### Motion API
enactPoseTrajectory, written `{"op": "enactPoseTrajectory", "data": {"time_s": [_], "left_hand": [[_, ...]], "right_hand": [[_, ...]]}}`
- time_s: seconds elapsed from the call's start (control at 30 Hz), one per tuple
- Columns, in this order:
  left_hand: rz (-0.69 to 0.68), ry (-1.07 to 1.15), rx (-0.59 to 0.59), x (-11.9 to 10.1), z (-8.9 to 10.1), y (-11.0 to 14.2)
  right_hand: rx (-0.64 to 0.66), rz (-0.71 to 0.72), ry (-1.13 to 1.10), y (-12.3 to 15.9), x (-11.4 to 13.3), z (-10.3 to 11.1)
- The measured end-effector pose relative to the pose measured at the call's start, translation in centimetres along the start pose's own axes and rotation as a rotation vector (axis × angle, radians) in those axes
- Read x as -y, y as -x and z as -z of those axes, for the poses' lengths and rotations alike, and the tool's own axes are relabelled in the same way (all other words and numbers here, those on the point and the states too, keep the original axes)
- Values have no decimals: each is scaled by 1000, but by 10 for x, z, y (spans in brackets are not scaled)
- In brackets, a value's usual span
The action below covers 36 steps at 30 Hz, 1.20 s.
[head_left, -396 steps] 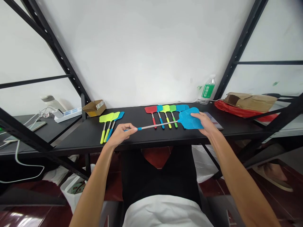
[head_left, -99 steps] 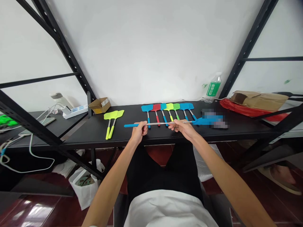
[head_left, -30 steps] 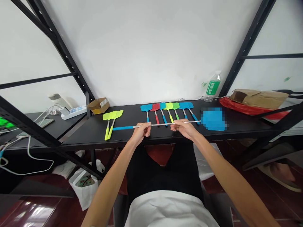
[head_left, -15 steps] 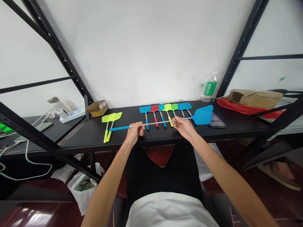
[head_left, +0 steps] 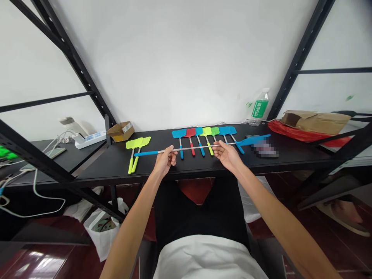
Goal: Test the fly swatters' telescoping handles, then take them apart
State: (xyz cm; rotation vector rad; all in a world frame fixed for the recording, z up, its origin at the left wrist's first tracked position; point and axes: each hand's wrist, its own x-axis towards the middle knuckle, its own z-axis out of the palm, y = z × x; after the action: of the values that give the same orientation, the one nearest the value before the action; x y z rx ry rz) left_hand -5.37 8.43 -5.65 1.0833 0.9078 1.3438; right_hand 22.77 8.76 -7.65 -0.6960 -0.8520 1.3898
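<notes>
Blue swatter [head_left: 193, 148] | held crosswise | handle [head_left: 147, 154] beyond left hand [head_left: 165, 159] | head [head_left: 254, 140] beyond right hand [head_left: 228, 155]

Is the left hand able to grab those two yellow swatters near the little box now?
Probably not while the left hand is pinching the blue swatter, which crosses one of the yellow swatters in this view. Otherwise they look close and uncovered.

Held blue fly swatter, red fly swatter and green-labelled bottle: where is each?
Held blue fly swatter [head_left: 147, 153]: head view, on its grip.
Red fly swatter [head_left: 190, 133]: head view, on its paddle.
Green-labelled bottle [head_left: 259, 109]: head view, on its label.
</notes>
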Motion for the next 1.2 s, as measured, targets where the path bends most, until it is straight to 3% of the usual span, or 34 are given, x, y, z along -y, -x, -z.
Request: {"op": "enactPoseTrajectory", "data": {"time_s": [0.3, 0.53, 1.2], "left_hand": [[-80, 23, 14, 2, 1, 1], [-150, 140, -159, -1, 5, 0], [-160, 128, -105, 0, 5, 1]], "right_hand": [[-33, 24, -16, -1, -1, -2], [-56, 79, -12, -2, -1, 2], [-62, 64, -97, -1, -2, 0]]}}
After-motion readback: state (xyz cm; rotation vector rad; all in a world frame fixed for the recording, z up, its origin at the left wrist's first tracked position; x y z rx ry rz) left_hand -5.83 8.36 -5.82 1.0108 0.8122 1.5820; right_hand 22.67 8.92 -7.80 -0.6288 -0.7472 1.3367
